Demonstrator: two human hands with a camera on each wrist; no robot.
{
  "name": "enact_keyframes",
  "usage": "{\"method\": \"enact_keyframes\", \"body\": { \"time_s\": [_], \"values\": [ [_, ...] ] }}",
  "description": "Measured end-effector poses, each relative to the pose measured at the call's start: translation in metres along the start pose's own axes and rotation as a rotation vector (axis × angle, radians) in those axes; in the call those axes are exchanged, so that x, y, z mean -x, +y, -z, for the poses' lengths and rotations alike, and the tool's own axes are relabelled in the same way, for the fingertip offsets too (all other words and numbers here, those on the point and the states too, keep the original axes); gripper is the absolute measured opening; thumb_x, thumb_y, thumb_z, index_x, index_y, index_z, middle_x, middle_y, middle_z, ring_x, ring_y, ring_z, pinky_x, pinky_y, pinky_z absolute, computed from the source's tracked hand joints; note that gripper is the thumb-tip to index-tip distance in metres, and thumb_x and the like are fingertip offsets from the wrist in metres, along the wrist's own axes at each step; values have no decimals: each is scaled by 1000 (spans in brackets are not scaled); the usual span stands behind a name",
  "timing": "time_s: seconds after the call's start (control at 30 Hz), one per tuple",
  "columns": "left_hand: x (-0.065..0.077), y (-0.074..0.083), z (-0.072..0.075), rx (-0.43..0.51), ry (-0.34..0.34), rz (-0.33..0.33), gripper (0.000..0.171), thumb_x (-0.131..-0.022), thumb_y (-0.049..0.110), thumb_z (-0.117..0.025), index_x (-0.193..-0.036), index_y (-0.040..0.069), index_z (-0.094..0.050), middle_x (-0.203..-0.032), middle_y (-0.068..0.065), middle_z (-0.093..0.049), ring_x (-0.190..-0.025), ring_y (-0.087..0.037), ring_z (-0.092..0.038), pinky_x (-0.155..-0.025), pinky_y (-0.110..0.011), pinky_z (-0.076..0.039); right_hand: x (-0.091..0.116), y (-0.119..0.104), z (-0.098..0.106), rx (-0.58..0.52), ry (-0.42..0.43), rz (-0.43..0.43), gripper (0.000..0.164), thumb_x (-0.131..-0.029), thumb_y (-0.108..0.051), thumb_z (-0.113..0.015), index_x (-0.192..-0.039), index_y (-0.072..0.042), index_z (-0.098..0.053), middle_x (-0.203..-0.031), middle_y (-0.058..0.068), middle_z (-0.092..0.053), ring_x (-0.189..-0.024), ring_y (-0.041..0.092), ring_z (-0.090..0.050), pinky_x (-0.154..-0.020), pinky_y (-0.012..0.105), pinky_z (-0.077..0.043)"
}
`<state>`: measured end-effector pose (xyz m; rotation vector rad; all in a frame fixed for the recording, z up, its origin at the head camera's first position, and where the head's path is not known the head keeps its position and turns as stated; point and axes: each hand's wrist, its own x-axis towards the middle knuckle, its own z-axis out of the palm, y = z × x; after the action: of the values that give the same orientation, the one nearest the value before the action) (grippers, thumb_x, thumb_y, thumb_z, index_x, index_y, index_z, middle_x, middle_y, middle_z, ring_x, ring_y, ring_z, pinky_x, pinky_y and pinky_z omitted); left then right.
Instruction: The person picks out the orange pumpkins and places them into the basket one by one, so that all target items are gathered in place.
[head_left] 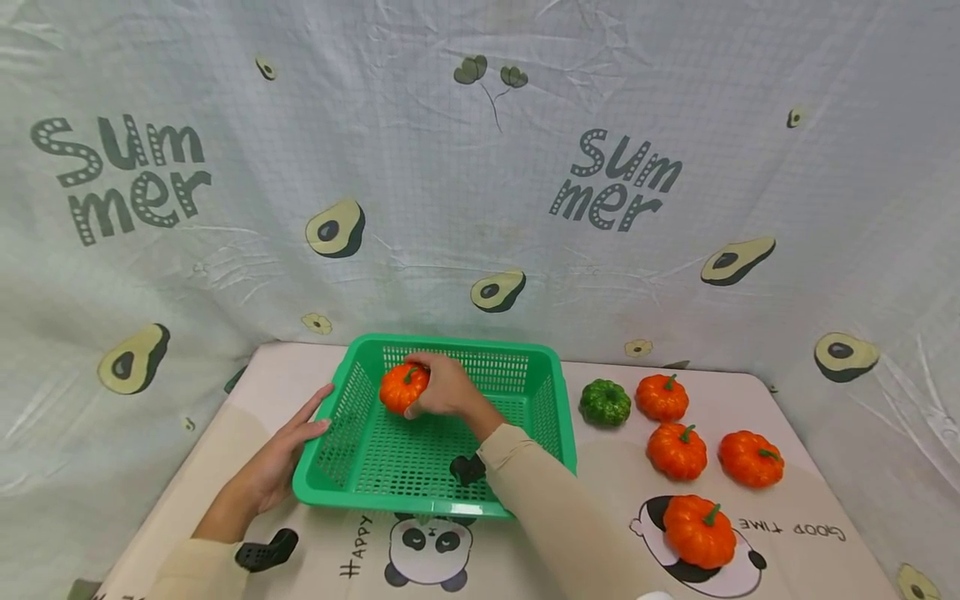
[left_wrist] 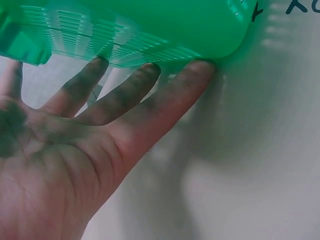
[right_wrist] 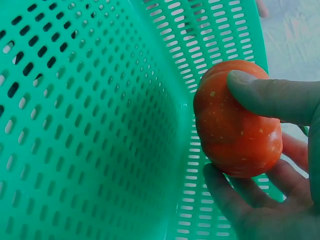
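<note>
An orange toy pumpkin (head_left: pixel 403 388) with a green stem is inside the green plastic basket (head_left: pixel 435 505), near its back left corner. My right hand (head_left: pixel 447 386) grips this pumpkin; in the right wrist view the thumb (right_wrist: pixel 270 97) lies on one side and the fingers (right_wrist: pixel 227 195) curl round the other. Whether the pumpkin touches the basket floor I cannot tell. At the basket's left side is my left hand (head_left: pixel 279 458), its fingers spread and fairly straight. The left wrist view shows its fingertips (left_wrist: pixel 200 70) against the slotted wall (left_wrist: pixel 125 40).
Right of the basket lie a green pumpkin (head_left: pixel 605 403) and several orange pumpkins, among them one at the back (head_left: pixel 662 397) and one at the front (head_left: pixel 700 532). A pale cloth with panda prints covers the table (head_left: pixel 600 492). Behind hangs a white patterned curtain (head_left: pixel 427 192).
</note>
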<state>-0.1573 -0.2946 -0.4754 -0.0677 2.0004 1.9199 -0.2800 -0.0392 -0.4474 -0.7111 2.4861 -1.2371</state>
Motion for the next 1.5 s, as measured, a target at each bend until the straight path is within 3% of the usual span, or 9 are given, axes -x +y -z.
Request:
{"method": "enact_keyframes", "body": {
  "time_s": [0.67,1.03,1.5],
  "values": [
    [0,-2,-1,20,17,18,73,-110,35,-42,-168,38,2,-177,-14,3,-155,-45,-18,-111,-48,-40,-5,7,-8,-29,-22,-25,84,-71,3,-89,-148,-15,-59,-146,13,-60,-125,32,-60,-98,46,-56],
    [1,-1,1,44,-15,-10,70,-111,34,-39,-168,37,2,-176,-15,0,-152,-39,-24,-103,-36,-46,-7,9,-11,-28,-52,-9,84,-71,5,-88,-148,-12,-59,-148,13,-60,-128,33,-59,-100,48,-55],
    [0,-1,1,45,-15,-8,72,-111,34,-40,-168,37,2,-177,-15,2,-153,-41,-22,-106,-40,-45,-9,9,-14,-12,-83,0,85,-72,6,-85,-150,-12,-57,-147,14,-59,-125,33,-58,-95,46,-56]
  ]
}}
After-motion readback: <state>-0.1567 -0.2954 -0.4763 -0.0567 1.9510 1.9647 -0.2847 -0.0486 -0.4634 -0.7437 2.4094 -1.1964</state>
